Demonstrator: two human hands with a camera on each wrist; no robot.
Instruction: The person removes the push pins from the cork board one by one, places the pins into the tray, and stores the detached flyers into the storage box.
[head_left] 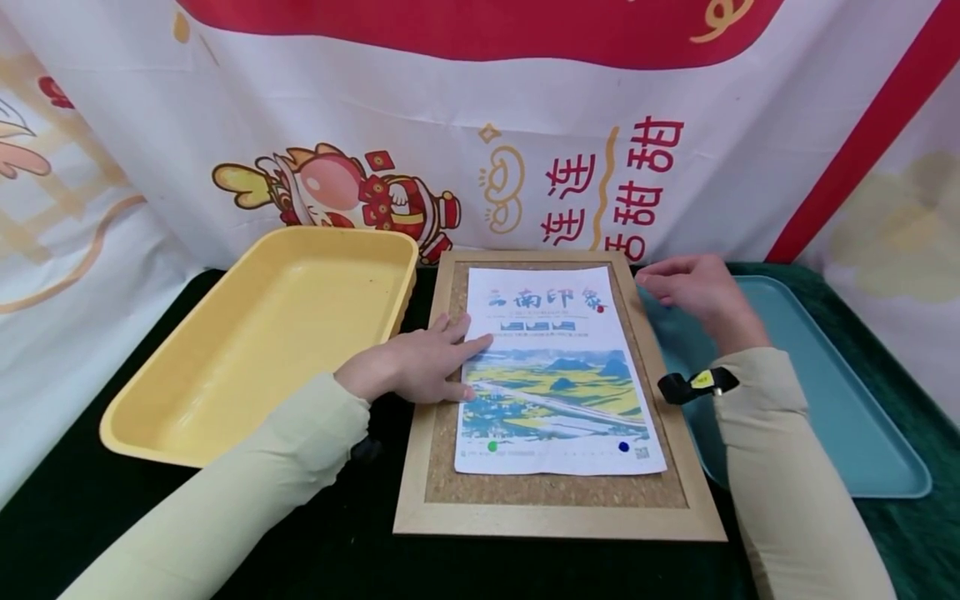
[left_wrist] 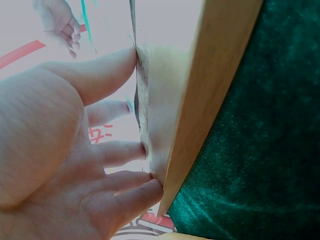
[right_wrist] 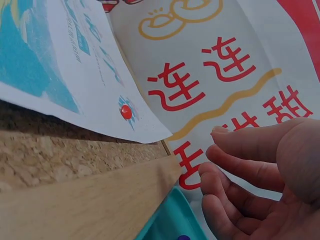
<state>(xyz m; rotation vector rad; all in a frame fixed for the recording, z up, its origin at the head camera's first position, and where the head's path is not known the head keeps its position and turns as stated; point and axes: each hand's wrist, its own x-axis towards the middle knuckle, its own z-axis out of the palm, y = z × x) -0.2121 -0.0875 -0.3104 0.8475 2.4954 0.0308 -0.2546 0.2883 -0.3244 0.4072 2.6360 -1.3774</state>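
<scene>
A printed poster (head_left: 558, 371) lies on a cork board (head_left: 555, 492) with a wooden frame, in the middle of the dark green worktop (head_left: 67, 500). A red pin (head_left: 599, 308) sits near the poster's top right corner, a green pin (head_left: 492, 447) at the bottom left and a blue pin (head_left: 623, 447) at the bottom right.

The left hand (head_left: 416, 367) lies flat on the poster's left edge and the cork beside it, its fingers (left_wrist: 117, 152) straight and spread, pressing down and gripping nothing.

The right hand (head_left: 697, 292) is just off the board's upper right corner, above the edge of a teal tray (head_left: 862, 433). Its fingers (right_wrist: 240, 167) are loosely curled and hold nothing.

A yellow tray (head_left: 255, 342) sits just left of the board. A white and red banner (head_left: 525, 125) with a cartoon figure and red characters hangs behind.
</scene>
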